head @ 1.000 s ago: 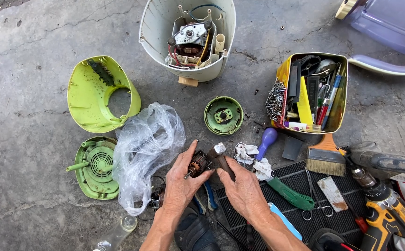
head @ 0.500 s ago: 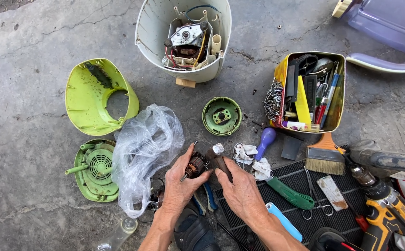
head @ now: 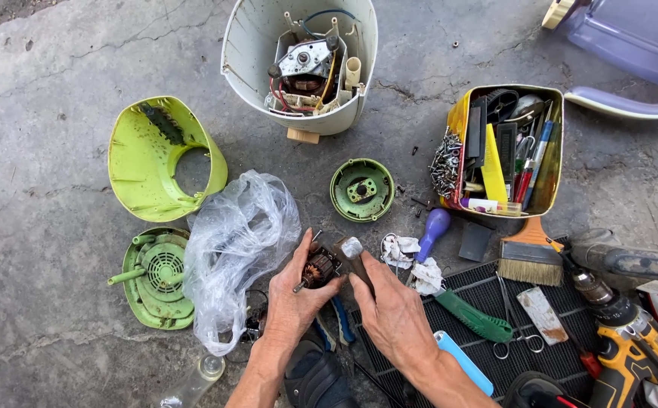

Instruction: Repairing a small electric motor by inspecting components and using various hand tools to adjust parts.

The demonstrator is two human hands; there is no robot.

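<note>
Motor rotor (head: 318,269), with copper windings and a thin shaft, sits in the left hand (head: 292,301), whose fingers curl snugly around it just above the concrete floor (head: 49,166). Right hand (head: 393,310) is closed around the dark handle of a small hammer (head: 354,253), its grey metal head right beside the rotor; whether the head touches it I cannot tell. Both hands are low in the middle of the view.

Just left of the left hand lies a crumpled clear plastic bag (head: 234,253), and beyond it a green fan-like grille part (head: 156,276) and a lime green housing shell (head: 159,159) lying on its side. Above the hands rests a round green cap (head: 361,189), and further up a white appliance body (head: 298,60) tipped over, showing a motor and wires inside. To the right of the hands are white rag scraps (head: 400,249), a purple-handled tool (head: 435,230) and a green-handled tool (head: 474,317) on a black ribbed mat (head: 465,283). A yellow box (head: 504,151) crammed with tools and screws stands further right, with a paintbrush (head: 531,253) below it and a yellow and black cordless drill (head: 623,340) near the right edge
</note>
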